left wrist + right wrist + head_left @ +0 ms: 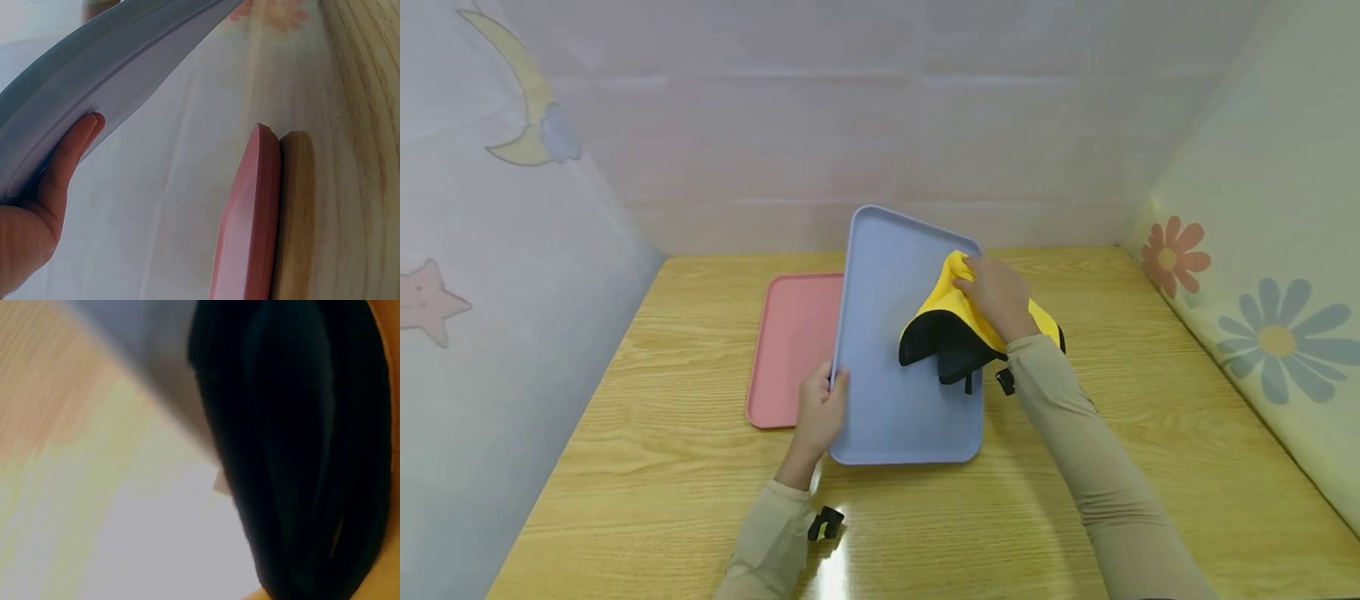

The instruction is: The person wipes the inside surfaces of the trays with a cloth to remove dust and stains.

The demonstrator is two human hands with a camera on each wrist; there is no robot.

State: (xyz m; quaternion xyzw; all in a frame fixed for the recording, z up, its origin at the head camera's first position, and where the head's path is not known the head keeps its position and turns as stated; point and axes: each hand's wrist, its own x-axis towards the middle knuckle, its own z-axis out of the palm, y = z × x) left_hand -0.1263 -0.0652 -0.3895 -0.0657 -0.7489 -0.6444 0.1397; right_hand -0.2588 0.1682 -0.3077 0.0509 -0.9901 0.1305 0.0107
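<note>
My left hand (818,412) grips a light blue rectangular tray (887,425) by its left edge, thumb over the rim on the inner face. The tray is tilted up, its inside facing me; in the left wrist view its raised rim (119,75) stands off the table. Over the tray's right side, my right hand (1000,296) pinches a yellow and black cloth (943,325) from above. The cloth hangs in folds, and the right forearm hides part of it. Its dark folds (287,425) fill much of the right wrist view, beside the blurred tray.
A pink tray (793,350) lies on the wooden table (685,467), partly covered by the blue one. Patterned curtains (880,142) enclose the back and both sides. Small black devices (825,523) sit at the wrists.
</note>
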